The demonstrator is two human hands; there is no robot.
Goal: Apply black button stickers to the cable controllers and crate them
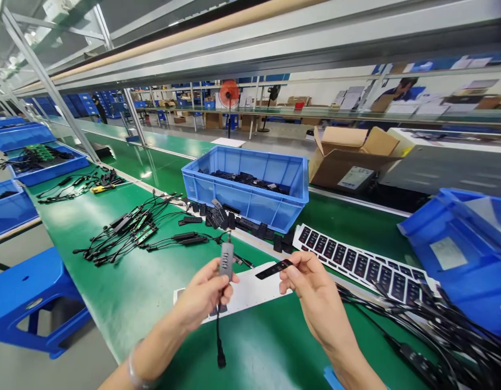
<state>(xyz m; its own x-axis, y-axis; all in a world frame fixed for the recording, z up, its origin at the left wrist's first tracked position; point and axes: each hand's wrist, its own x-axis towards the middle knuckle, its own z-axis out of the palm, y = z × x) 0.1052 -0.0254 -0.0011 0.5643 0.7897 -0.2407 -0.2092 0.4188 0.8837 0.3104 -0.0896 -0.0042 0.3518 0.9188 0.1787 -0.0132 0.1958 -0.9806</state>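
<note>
My left hand [205, 295] is closed round a small dark-grey controller [226, 259], held upright, with button holes in its face. A short black cable with a plug [220, 357] hangs below it. Between the thumb and fingers of my right hand [315, 292] is a black sticker [270, 269], a thin strip with faint markings. Hands and parts are apart, above a white backing sheet [250, 297] lying on the green table [275, 352]. To the right lie sheets of black stickers [352, 257] in rows.
A blue bin [250, 200] of black casings stands ahead, with loose casings [222, 216] before it. Cabled circuit boards [140, 227] lie at left, near a yellow-handled screwdriver [104, 188]. Black cables [417, 319] pile up at right beside a tilted blue bin [466, 260]. A blue stool [34, 303] stands left.
</note>
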